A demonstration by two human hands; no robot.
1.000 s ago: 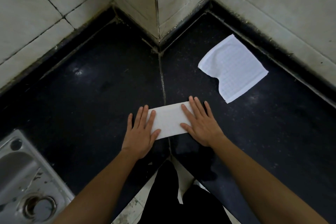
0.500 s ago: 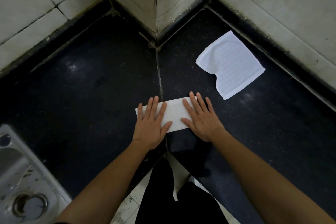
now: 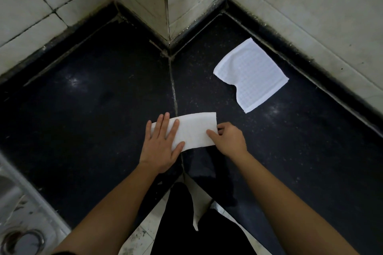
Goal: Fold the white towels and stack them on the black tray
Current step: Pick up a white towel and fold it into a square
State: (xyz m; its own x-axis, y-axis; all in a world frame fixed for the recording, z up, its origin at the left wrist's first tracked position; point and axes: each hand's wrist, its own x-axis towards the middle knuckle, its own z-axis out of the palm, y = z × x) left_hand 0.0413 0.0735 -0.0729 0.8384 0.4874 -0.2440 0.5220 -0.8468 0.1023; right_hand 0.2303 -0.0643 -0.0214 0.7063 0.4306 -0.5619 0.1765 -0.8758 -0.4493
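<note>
Fingers [image 3: 165, 123] of my left hand [image 3: 160, 147] lie straight and slightly spread, pressed flat on the left end of the folded towel [image 3: 192, 130]. The thumb angles along its near long edge and the little finger lies over its left short edge. My right hand [image 3: 230, 138] pinches the right short edge. The thumb sits on top, just inside the near right corner, and the other fingers curl at the edge, seemingly tucked beneath it, though shadow hides their tips.

The towel is a long narrow strip on the black counter [image 3: 93, 109]. It lies across the counter seam [image 3: 173, 89], a little tilted, with its right end farther from me than its left. Its far long edge runs straight.

The second towel [image 3: 252, 74] lies open and flat, well apart from the strip, beyond and to the right of my right hand. Its near left edge shows a curved notch. Its far right edge runs near the dark skirting [image 3: 310, 69] under the right tiled wall [image 3: 310, 6]. A band of black counter separates the two towels. A broader stretch of counter runs from my left hand out to the left wall's skirting. The jutting wall corner [image 3: 167, 6] stands straight ahead, well beyond the strip. A steel sink [image 3: 18, 223] sits at the near left, beside my left forearm.
</note>
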